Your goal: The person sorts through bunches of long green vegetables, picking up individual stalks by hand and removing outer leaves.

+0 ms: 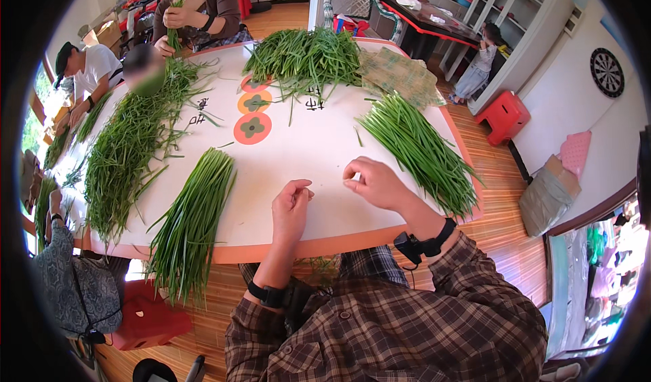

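My left hand (292, 209) is raised over the near part of the white-topped table (291, 158), its fingers loosely curled and nothing visible in them. To its right, my right hand (374, 183) has its fingers bent in toward the thumb, also with nothing visible between them. Neither hand touches any greens. Left of my left hand lies a neat bundle of garlic chives (196, 219), its leaf ends hanging over the near edge. Another aligned chive bundle (420, 151) lies to the right of my right hand, slanting toward the table's right edge.
A chive heap (302, 56) lies at the far side beside a greenish patterned cloth (400, 77). Loose chives (132, 151) spread along the left. Across the table a person (203, 16) holds chives; others sit at left. Red stools (504, 117) and a child (477, 63) are beyond.
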`<state>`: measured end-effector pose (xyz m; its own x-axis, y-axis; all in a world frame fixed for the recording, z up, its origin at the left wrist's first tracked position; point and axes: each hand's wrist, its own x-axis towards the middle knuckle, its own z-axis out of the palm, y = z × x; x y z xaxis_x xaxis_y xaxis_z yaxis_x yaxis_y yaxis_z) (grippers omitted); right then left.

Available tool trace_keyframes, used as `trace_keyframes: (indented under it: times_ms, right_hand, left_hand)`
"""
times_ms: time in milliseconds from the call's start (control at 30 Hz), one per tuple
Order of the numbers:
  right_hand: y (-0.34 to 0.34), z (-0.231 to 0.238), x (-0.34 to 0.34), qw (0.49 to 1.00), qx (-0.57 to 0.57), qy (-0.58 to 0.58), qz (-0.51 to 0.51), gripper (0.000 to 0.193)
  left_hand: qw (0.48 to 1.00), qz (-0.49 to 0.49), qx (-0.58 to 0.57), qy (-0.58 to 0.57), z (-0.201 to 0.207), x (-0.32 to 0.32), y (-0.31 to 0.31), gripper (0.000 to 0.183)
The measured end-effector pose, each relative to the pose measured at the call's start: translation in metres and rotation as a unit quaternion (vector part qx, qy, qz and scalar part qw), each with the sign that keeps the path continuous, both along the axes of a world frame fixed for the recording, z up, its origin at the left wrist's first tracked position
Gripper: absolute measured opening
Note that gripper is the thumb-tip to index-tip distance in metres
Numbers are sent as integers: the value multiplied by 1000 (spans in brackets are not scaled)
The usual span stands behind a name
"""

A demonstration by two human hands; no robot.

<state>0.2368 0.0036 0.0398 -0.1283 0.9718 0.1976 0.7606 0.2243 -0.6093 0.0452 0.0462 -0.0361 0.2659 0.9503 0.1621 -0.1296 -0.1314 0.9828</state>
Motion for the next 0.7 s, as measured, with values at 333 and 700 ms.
trace_keyframes:
  times_ms: [333, 700]
  right_hand:
    - [38, -3, 101, 924, 107, -230, -287, 22]
    - [47, 8, 113, 940, 120, -69, -311, 16]
  left_hand:
    - [999, -16, -17, 25, 5, -5, -1, 13]
    - [999, -16, -14, 30, 4, -3, -1, 13]
